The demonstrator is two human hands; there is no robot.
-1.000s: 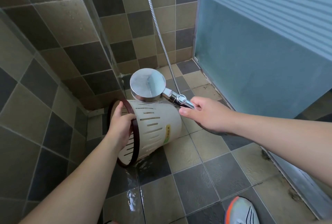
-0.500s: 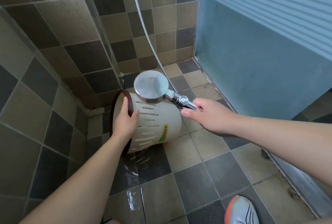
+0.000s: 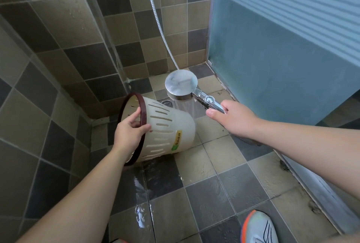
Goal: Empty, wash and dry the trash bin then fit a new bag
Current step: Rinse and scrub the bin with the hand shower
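With the left hand (image 3: 130, 133) gripping the rim of the tilted bin (image 3: 165, 131) on the wet floor (image 3: 206, 190) and the right hand (image 3: 233, 120) grasping the running shower head (image 3: 181, 84), the spray probably needs aiming into the bin's mouth while turning it.

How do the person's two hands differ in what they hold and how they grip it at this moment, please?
The left hand grips the dark red rim of the white slotted trash bin, fingers curled over the rim into the opening; the right hand wraps around the chrome handle of the shower head. The left hand steadies the bin tipped on its side on the tiled floor; the right hand holds the shower head in the air, spraying downward. Both are bare and gripping.
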